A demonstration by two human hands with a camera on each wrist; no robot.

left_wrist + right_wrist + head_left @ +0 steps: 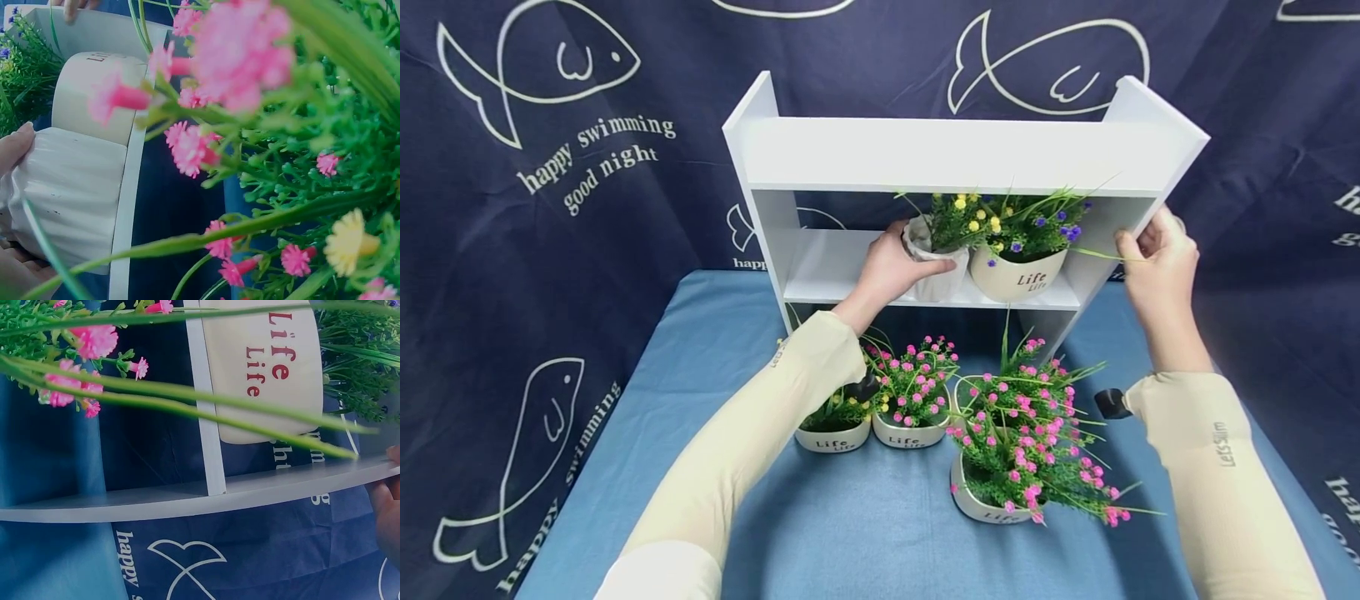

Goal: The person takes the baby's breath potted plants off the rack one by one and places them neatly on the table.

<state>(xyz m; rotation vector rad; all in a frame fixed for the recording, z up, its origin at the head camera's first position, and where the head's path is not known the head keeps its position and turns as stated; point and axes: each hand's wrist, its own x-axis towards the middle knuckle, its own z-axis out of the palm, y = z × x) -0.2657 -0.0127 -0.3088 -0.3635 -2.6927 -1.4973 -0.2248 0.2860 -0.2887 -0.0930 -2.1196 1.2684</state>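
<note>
My left hand (891, 267) grips a white ribbed flower pot (942, 275) with yellow flowers, on the middle shelf of a white shelf unit (955, 154). Fingers and thumb wrap the pot's sides, and the left wrist view shows its fluted wall (75, 194) between them. Just right of it stands a cream pot (1011, 275) lettered "Life", holding purple-blue flowers; the right wrist view shows its lettered side (262, 369). With thumb and fingers my right hand (1161, 262) pinches the front edge of the unit's right side panel (150, 505).
Below and before the unit, several potted plants stand on the blue cloth (842, 533): a yellow-flowered pot (833, 439), a pink-flowered pot (910, 435), and more pink flowers (1030, 458) at the right. Their long leaves reach outward. A dark fish-print curtain (550, 275) hangs behind.
</note>
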